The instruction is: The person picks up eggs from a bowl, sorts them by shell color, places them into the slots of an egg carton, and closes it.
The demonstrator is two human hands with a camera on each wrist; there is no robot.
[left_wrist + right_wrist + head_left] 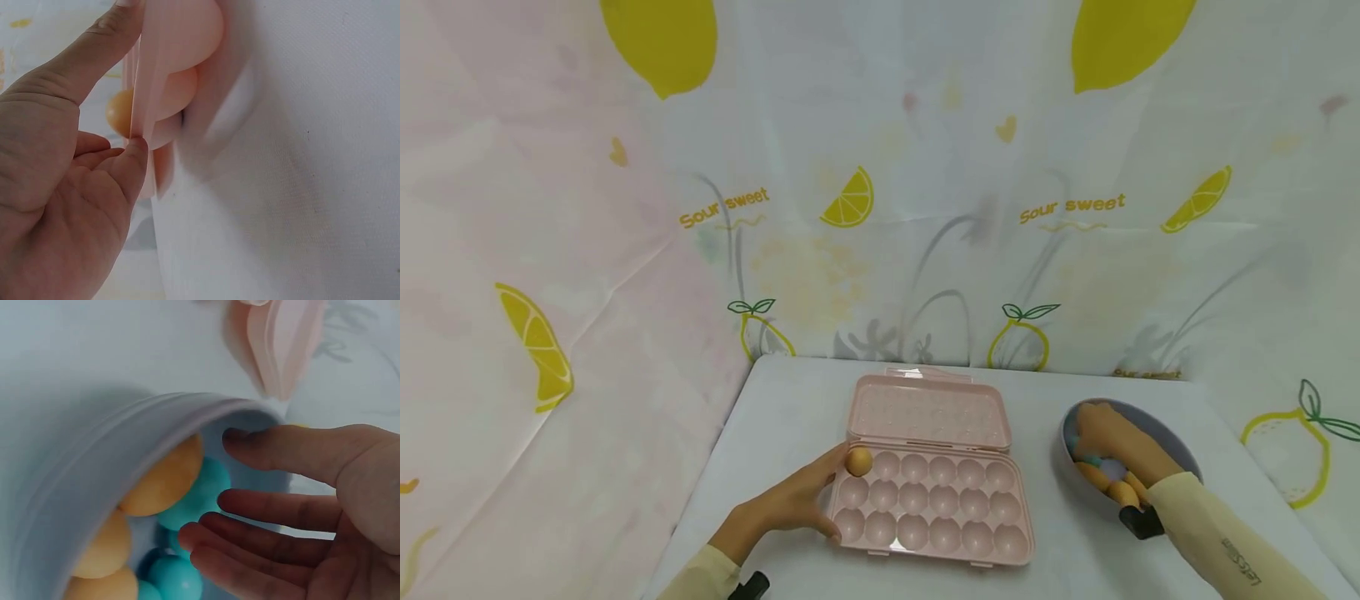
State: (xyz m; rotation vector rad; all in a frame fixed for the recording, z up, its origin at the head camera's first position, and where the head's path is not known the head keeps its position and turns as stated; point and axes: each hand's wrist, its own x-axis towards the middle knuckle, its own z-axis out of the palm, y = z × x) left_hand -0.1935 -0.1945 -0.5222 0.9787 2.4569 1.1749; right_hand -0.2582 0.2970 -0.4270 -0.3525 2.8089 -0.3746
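Observation:
A pink plastic egg box (928, 504) lies with its lid (928, 410) folded back. One orange-yellow toy egg (859, 461) sits in its back left cup. My left hand (793, 500) holds the box by its left side, thumb at the front corner and fingers toward the back; the left wrist view shows a fingertip on the rim (142, 128). My right hand (1112, 433) reaches inside a grey-blue bowl (1176, 442). Its fingers are loosely extended beside a turquoise toy egg (203, 494) and an orange one (169, 478), thumb apart, nothing held.
More orange eggs (103, 547) and turquoise ones (175, 578) lie in the bowl, along with a pale purple one (1112, 471). The white table (797, 400) meets a lemon-print cloth (880, 275) behind it. The bowl stands right of the egg box.

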